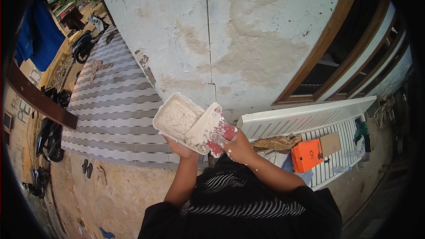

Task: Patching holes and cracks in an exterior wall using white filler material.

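Note:
My left hand (180, 148) supports a rectangular tub (174, 138) from beneath, its fingers mostly hidden by the tub. Thick off-white putty (177, 114) fills the tub and is smeared over its rim. My right hand (239, 147) is closed round a putty knife (228, 131) with red showing at its grip. Putty coats the knife's broad blade, which sits against the tub's right side. White specks dot my right fingers and wrist. Just ahead stands a pale wall (177, 26) with beige patches and a vertical crack or cable line.
A white slatted bench (310, 121) stands at the right, bearing an orange box (306, 156), cardboard (330, 144) and cloths. Wood-framed windows (305, 71) are above it. Striped tiles (119, 106) lie left, with sandals (87, 168) below them. Motorbikes (84, 46) and a brown post (44, 102) are farther left.

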### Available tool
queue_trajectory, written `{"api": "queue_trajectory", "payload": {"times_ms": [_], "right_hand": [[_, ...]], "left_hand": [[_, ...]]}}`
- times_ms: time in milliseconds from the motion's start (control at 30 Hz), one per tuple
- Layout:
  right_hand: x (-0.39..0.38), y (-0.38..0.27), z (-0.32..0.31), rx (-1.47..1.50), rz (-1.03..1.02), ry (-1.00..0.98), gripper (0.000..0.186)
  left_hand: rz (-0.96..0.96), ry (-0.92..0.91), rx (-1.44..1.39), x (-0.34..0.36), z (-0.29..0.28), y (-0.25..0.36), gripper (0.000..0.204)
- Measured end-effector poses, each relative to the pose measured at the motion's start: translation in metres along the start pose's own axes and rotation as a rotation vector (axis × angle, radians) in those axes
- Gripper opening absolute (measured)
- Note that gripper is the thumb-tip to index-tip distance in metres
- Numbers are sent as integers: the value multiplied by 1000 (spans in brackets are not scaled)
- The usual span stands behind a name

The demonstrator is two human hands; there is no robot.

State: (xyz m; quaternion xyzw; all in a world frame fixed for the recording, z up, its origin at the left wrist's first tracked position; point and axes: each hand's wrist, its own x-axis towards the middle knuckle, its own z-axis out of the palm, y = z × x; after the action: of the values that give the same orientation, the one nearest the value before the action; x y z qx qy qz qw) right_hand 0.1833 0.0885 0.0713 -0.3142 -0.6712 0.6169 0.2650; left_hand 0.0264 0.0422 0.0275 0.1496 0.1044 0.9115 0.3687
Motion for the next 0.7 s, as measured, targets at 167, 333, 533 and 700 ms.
{"api": "queue_trajectory", "payload": {"times_ms": [167, 333, 533, 700], "right_hand": [[-1, 9, 6, 214, 62, -32, 22], [-2, 9, 5, 539, 263, -85, 25], [1, 10, 7, 863, 399, -138, 37], [13, 4, -2, 1011, 381, -62, 33]], "left_hand": [[25, -60, 10, -3, -5, -2, 71], [-26, -225, -155, -3, -32, -7, 74], [6, -195, 255, -15, -49, -17, 77], [-66, 49, 266, -13, -42, -25, 77]]}}
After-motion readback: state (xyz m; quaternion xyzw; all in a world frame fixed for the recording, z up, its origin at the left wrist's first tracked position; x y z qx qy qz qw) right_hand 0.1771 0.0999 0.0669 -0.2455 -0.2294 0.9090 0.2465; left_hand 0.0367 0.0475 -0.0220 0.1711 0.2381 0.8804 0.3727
